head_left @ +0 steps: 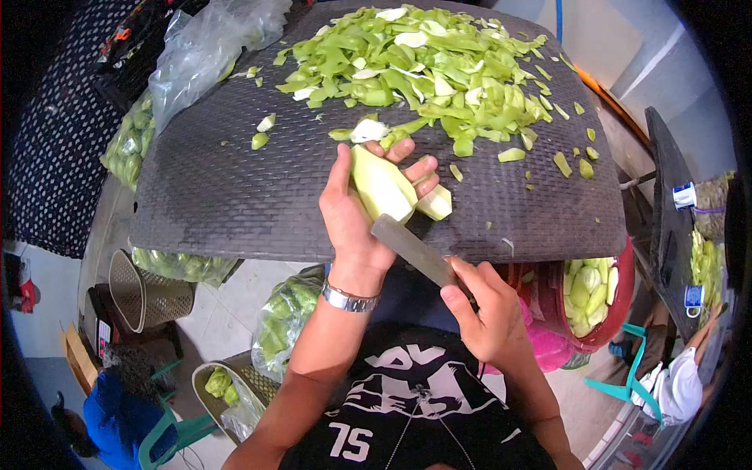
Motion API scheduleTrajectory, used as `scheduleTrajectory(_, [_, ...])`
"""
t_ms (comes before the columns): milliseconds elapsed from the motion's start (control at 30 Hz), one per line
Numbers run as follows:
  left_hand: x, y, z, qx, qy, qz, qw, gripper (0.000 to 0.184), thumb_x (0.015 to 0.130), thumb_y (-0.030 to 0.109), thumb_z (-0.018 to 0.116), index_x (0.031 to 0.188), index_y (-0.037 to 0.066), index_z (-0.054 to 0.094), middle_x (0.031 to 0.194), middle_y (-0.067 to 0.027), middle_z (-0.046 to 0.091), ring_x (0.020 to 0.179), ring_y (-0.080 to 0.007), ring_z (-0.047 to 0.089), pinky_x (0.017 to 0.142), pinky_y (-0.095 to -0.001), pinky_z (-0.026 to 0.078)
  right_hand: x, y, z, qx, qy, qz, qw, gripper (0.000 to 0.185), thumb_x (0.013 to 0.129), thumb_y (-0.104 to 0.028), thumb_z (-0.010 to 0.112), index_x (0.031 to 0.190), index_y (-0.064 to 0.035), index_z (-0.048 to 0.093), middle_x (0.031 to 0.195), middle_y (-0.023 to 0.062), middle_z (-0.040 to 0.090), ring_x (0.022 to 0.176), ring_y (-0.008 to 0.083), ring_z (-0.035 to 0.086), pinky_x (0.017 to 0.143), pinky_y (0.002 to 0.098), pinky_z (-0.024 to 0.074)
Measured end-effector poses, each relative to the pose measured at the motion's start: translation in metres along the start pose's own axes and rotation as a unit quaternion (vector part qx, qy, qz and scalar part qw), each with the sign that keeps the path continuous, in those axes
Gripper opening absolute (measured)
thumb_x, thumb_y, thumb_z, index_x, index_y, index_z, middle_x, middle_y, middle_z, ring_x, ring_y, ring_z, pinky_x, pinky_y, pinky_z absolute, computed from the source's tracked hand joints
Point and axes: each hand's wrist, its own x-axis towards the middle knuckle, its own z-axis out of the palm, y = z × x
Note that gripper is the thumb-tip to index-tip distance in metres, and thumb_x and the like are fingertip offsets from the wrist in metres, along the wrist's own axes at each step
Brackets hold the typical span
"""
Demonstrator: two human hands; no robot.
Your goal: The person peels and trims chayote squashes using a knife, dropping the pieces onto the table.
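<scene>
My left hand (352, 207), with a silver watch at the wrist, is wrapped round a peeled pale green chayote (383, 184) just above the dark table (235, 196). A flat cut face on the chayote points toward me. My right hand (487, 309) grips a knife (415, 251) by its handle, which the fingers mostly hide. The blade's tip lies at the chayote's lower end; whether it touches cannot be made out. Beside my left fingers is another peeled piece (435, 203), partly hidden by the chayote and fingers.
A heap of green peelings (439, 70) covers the table's far side. A red tub (619, 301) of peeled chayotes stands below right. Bagged chayotes (286, 317) and wicker bins (149, 290) are below left. People sit at both sides, one in blue (121, 419).
</scene>
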Motion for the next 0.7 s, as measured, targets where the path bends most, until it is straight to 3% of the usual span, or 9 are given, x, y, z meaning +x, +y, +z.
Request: scheduleTrajectory(700, [0.0006, 0.0017, 0.0003, 0.001, -0.047, 0.004, 0.999, 0.038, 0.109, 0.043, 0.042, 0.108, 0.007, 0.054, 0.122, -0.0220, 0.065, 0.110, -0.0526, 0.066, 0.093, -0.0628, 0.056, -0.0002, -0.0006, -0.0062, 0.049, -0.055, 0.049, 0.996, 0.045, 0.103, -0.027, 0.065, 0.141, -0.0034, 0.062, 0.085, 0.0196, 0.058, 0.077, 0.0346, 0.064, 0.073, 0.0414, 0.0509])
